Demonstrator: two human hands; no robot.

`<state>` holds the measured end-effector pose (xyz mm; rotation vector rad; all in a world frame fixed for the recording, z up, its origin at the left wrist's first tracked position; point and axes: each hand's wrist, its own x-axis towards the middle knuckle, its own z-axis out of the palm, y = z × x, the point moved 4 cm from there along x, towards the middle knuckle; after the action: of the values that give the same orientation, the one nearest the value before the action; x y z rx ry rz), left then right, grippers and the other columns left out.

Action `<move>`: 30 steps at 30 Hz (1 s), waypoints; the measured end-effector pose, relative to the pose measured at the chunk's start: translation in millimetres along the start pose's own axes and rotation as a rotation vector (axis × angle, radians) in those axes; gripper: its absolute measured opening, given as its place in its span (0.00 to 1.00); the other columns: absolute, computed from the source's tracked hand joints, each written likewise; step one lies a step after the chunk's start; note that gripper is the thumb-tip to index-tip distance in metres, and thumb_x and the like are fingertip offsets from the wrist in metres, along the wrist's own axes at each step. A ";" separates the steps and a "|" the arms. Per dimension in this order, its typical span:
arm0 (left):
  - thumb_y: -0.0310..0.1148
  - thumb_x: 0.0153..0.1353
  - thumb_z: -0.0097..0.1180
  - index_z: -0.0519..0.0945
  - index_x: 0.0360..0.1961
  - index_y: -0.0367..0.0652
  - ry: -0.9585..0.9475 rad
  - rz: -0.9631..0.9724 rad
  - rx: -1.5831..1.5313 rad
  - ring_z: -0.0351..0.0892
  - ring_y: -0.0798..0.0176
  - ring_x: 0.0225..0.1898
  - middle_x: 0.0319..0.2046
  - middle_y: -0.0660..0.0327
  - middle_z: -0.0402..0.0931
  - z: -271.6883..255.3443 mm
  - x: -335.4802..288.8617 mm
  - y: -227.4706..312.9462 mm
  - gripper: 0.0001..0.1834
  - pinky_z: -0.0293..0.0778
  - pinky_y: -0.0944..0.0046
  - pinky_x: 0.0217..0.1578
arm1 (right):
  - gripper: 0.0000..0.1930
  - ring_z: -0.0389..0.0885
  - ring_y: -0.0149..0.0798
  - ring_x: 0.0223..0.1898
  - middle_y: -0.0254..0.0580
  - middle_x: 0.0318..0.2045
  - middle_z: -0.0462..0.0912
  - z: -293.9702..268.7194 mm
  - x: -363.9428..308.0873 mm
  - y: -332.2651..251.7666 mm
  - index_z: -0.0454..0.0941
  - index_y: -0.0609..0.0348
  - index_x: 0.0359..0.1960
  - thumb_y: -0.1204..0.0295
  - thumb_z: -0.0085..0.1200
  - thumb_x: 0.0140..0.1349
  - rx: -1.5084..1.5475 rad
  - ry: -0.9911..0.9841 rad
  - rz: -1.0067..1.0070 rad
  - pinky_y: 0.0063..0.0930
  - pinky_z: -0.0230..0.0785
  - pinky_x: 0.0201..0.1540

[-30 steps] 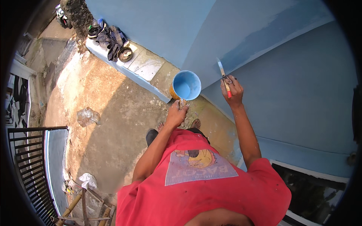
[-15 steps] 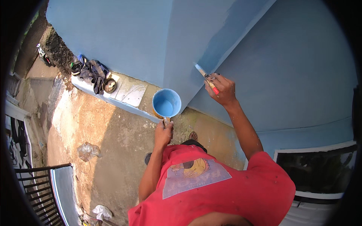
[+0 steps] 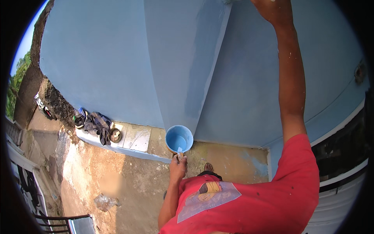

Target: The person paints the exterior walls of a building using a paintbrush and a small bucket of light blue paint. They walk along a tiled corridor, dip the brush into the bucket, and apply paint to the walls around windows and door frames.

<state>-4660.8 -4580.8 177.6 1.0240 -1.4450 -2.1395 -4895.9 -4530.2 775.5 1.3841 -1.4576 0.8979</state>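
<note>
Blue paint [image 3: 180,144] appeared to lie in the round, blue-lined cup [image 3: 179,130] in front of the foot of the blue wall [image 3: 97,70], near the white-tiled ledge [image 3: 138,140], with the left hand [image 3: 178,167] curled closed round its smeared handle [image 3: 180,155]. High up, the right hand [image 3: 269,7] was cut off by the upper edge, so its grip could not be told. With that arm stretched so far, a slackening left wrist might have tipped paint onto the concrete floor [image 3: 144,183], and a careless sweep might have smeared the darker blue band [image 3: 202,66].
</note>
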 end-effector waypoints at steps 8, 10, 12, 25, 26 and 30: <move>0.33 0.68 0.59 0.75 0.40 0.37 0.028 -0.028 0.059 0.74 0.69 0.20 0.24 0.63 0.76 -15.8 -6.3 -4.9 0.10 0.70 0.63 0.19 | 0.16 0.92 0.38 0.41 0.43 0.41 0.91 26.0 -54.8 36.7 0.88 0.57 0.47 0.61 0.70 0.63 -0.046 -0.250 -0.117 0.29 0.86 0.44; 0.33 0.68 0.59 0.75 0.41 0.37 0.012 -0.020 0.059 0.74 0.68 0.21 0.24 0.62 0.76 -13.7 -6.4 -3.6 0.10 0.70 0.63 0.20 | 0.16 0.92 0.38 0.41 0.42 0.40 0.92 9.6 -42.5 54.1 0.88 0.57 0.48 0.62 0.70 0.63 -0.117 -0.121 -0.112 0.28 0.86 0.44; 0.33 0.68 0.59 0.76 0.41 0.37 0.010 -0.025 0.073 0.75 0.68 0.21 0.24 0.62 0.76 -14.2 -6.8 -1.6 0.10 0.71 0.63 0.20 | 0.16 0.92 0.37 0.41 0.41 0.41 0.91 -10.5 -31.3 47.8 0.88 0.57 0.47 0.62 0.70 0.63 -0.270 0.037 -0.292 0.26 0.87 0.43; 0.36 0.66 0.61 0.79 0.46 0.32 -0.083 -0.004 0.180 0.81 0.63 0.24 0.28 0.56 0.82 0.0 9.1 -12.8 0.16 0.77 0.59 0.26 | 0.15 0.92 0.36 0.32 0.41 0.34 0.92 21.5 -23.2 18.6 0.88 0.56 0.45 0.60 0.69 0.63 -0.264 0.064 -0.225 0.24 0.85 0.36; 0.37 0.66 0.61 0.79 0.45 0.32 -0.074 0.002 0.198 0.81 0.63 0.24 0.27 0.56 0.82 -0.7 7.4 -11.2 0.16 0.76 0.59 0.26 | 0.14 0.92 0.37 0.31 0.42 0.32 0.91 23.0 -19.9 8.2 0.88 0.56 0.44 0.61 0.69 0.63 -0.189 0.083 -0.245 0.25 0.84 0.35; 0.37 0.66 0.61 0.79 0.44 0.32 -0.056 0.035 0.226 0.82 0.62 0.24 0.26 0.55 0.82 -2.4 6.2 -11.4 0.17 0.76 0.59 0.26 | 0.13 0.91 0.40 0.29 0.42 0.29 0.91 62.8 -35.3 -15.4 0.88 0.58 0.42 0.63 0.68 0.61 0.000 -0.055 -0.235 0.30 0.83 0.34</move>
<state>-4662.1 -4581.7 164.5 1.0137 -1.7494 -2.0295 -4890.0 -4578.9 720.6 1.5533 -1.3018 0.7144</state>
